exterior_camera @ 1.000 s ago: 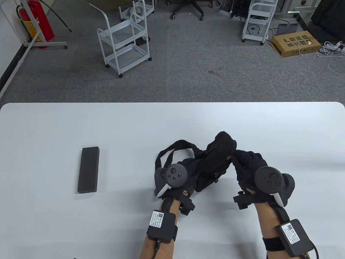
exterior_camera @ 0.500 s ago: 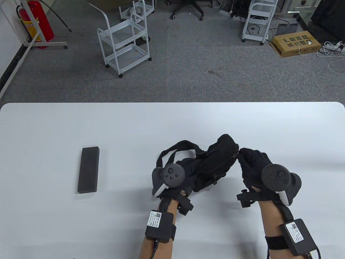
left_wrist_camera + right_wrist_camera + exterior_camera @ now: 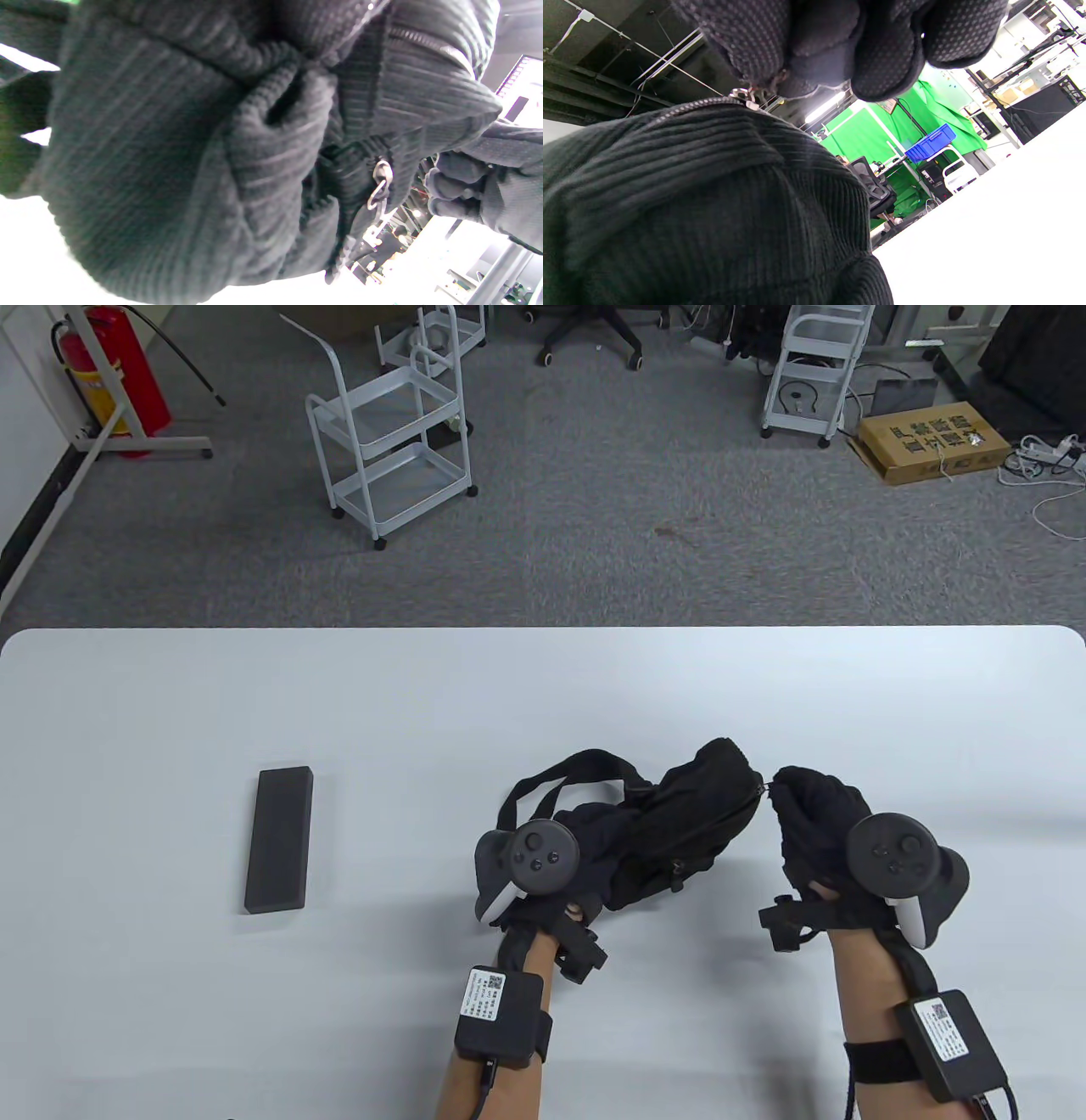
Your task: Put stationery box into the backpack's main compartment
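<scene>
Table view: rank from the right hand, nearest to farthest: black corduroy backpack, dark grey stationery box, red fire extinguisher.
From the right hand:
1. Black corduroy backpack, just left, fingertips at its zipper.
2. Dark grey stationery box, table's left side.
3. Red fire extinguisher, floor, far top-left corner.

Table view sits high at the person's side, looking down and forward over the white counter to the carpeted floor and carts beyond, both forearms entering from the bottom edge. Left wrist view is pressed right up to the ribbed black backpack, low and tilted upward, cloth filling most of the frame, with the right hand at its right edge. Right wrist view also sits low, aimed up past its own fingers at the backpack's zipper and ceiling; all three views share the backpack.
</scene>
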Demonstrator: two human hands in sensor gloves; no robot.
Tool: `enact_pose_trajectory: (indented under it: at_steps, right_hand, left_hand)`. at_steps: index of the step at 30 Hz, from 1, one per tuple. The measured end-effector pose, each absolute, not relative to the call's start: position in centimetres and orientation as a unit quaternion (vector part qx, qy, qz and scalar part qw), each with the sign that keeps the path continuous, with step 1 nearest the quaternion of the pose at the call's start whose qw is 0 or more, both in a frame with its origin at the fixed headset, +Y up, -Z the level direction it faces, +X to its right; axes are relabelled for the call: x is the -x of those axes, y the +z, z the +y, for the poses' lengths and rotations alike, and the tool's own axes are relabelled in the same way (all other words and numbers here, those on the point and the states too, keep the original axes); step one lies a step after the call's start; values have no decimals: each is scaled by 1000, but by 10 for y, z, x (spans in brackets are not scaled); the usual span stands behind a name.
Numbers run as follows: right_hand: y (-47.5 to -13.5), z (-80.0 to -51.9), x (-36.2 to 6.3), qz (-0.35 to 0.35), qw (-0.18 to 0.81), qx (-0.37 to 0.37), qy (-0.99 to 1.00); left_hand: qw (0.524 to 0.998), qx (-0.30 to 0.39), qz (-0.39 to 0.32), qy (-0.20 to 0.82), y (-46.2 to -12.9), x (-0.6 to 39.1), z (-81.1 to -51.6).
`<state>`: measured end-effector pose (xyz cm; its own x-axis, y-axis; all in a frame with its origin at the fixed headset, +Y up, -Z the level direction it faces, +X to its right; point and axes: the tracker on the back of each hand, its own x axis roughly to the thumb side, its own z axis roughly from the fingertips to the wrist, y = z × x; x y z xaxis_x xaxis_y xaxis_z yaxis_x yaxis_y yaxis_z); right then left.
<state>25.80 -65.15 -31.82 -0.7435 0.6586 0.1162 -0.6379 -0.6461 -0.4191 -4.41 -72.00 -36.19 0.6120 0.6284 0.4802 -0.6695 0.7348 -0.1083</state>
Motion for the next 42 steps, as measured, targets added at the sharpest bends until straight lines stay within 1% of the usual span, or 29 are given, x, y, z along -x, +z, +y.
enact_pose_trajectory:
  at_steps: [16,20,28,31,34,36,38,42]
  right_hand:
    - [-330,-665,-271,-206,374,53,903]
    - [-333,-668,-273,-190,401,59,894]
    - [-341,-675,-277,-174,408,75,893]
    - [-347,-683,-278,-161,400,87,898]
    - [-353,-694,-277,-150,365,89,915]
    - [-353,-695,-279,-150,375,84,911]
    - [-349,-690,-281,-156,410,78,895]
    - [-341,-681,-286,-165,462,45,870]
  left_hand:
    - [893,-37,-269,358,-361,39,-721]
    - [893,-38,-272,358,-360,38,-721]
    - [887,-42,-278,366,-360,38,-720]
    - [886,-41,-281,367,-360,37,-721]
    - [890,-33,-280,357,-360,35,-723]
    - [892,-33,-276,356,-360,35,-723]
    - [887,-37,-267,374,-361,39,-721]
    - [867,-53,-245,432,-363,53,-715]
